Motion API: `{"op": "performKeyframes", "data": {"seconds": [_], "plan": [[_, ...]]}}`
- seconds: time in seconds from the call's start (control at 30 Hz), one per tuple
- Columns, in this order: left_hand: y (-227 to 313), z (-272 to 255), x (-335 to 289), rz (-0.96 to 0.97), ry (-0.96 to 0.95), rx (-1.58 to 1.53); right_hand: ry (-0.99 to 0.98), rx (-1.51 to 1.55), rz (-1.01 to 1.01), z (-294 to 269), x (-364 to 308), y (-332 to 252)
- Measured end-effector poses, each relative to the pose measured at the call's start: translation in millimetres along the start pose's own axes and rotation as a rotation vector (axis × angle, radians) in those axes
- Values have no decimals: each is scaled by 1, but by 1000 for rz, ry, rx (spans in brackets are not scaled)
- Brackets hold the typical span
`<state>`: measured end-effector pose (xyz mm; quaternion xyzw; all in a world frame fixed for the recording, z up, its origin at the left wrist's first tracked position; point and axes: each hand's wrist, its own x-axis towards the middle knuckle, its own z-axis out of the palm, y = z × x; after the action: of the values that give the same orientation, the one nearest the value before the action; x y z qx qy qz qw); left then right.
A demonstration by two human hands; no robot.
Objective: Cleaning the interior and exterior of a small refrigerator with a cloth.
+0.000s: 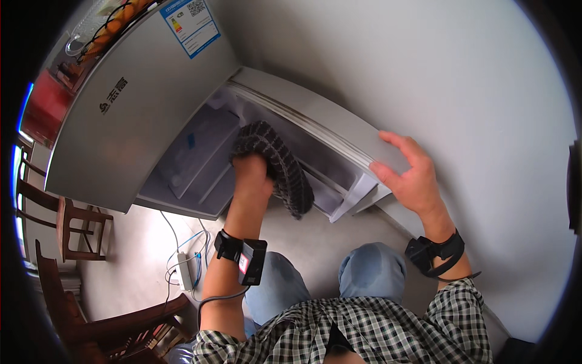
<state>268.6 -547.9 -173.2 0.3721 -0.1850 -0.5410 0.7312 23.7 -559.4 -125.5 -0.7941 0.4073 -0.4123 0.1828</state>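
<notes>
My left hand (253, 173) is closed on a dark grey checked cloth (286, 167), bunched over the fingers and hiding most of them. One end of the cloth hangs down to the right of the hand. Both are at the opening of the lower refrigerator compartment (179, 197), against the inner side of its open door (303, 100). At the door's free end, my right hand (417, 176) grips the edge, the thumb on the inner side and the fingers over the outer face. A pale plastic door shelf (354, 197) shows below that hand.
Above the compartment, the refrigerator's grey upper door (136, 130) is shut. A white power strip (184, 272) with cables lies on the floor at the left. Wooden chairs (85, 212) stand beyond it. A pale wall (485, 109) rises close on the right, behind the open door.
</notes>
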Motion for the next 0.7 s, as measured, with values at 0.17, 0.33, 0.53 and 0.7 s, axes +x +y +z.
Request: {"op": "performKeyframes", "data": {"seconds": [0.17,0.33,0.53,0.7], "plan": [[4,11,29,163,92,72,-42,-2,-38,1,6,-9],[-8,40,17,222,153,159,30,39,-59,4,6,0],[-32,67,-8,156,199,140,-3,224,103,1,2,0],[-43,65,-30,-5,-82,185,29,361,92,6,2,2]]}}
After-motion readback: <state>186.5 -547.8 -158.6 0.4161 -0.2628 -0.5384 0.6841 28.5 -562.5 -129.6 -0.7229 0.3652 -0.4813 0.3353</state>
